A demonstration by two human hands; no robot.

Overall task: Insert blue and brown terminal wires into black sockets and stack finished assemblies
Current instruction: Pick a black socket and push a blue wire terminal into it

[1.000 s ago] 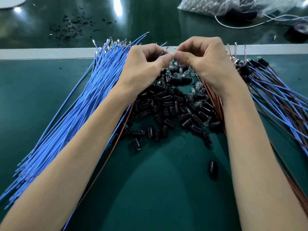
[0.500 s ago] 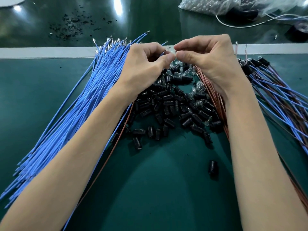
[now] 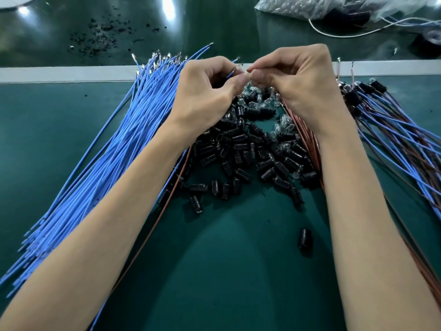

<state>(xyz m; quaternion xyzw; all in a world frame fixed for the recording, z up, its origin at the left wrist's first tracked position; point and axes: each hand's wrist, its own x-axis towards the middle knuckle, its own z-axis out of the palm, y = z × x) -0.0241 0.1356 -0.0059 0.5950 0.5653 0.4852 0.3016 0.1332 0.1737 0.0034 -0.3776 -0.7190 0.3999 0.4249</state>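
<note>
Left hand (image 3: pixel 205 94) is curled, thumb and forefinger pinching one blue wire (image 3: pixel 230 74) near its metal end. Right hand (image 3: pixel 300 84) is also curled, thumb and forefinger pressed together just beside that end. Whether they grip the tip, a separate part or nothing cannot be determined, because the fingers cover the contact point. Black sockets (image 3: pixel 250 151) lie heaped directly beneath both hands, with clear bulbs (image 3: pixel 261 101) mixed in; the palms hide the heap's far edge. Loose blue wires (image 3: pixel 114 158) fan out left of the left hand, their tails cut off at the frame edge. Brown wires (image 3: pixel 306 137) run under the right wrist, mostly covered. Finished assemblies (image 3: pixel 391 130) lie right of the right hand, partly out of frame.
</note>
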